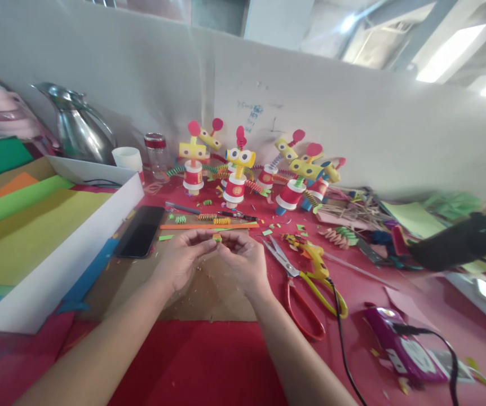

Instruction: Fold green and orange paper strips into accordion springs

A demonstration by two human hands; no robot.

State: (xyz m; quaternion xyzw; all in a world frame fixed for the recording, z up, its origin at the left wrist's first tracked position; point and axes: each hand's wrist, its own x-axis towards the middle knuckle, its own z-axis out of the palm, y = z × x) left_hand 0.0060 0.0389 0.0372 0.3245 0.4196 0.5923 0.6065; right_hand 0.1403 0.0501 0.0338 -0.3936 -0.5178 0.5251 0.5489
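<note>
Over the brown cardboard (209, 299), my left hand (187, 255) and my right hand (245, 260) meet fingertip to fingertip. Both are closed in a pinch on a small yellow-green folded paper piece (216, 237), partly covered by the fingers. Just beyond lie an orange paper strip (192, 226), a yellow paper spring (221, 221), a brown paper spring (206, 216) and a green paper spring (180, 219). A pen (238, 215) rests behind them. Right of my right hand are scissors (291, 272) with red and yellow handles, blades apart, and a yellow glue gun (316, 260).
Several paper-cup robot figures (234, 189) stand at the back. On the left are a phone (140, 231), a white box (95, 225) of coloured paper, a paper cup (128, 159), a glass jar (156, 152) and a steel jug (80, 127). A purple device (403, 344) with cables lies right.
</note>
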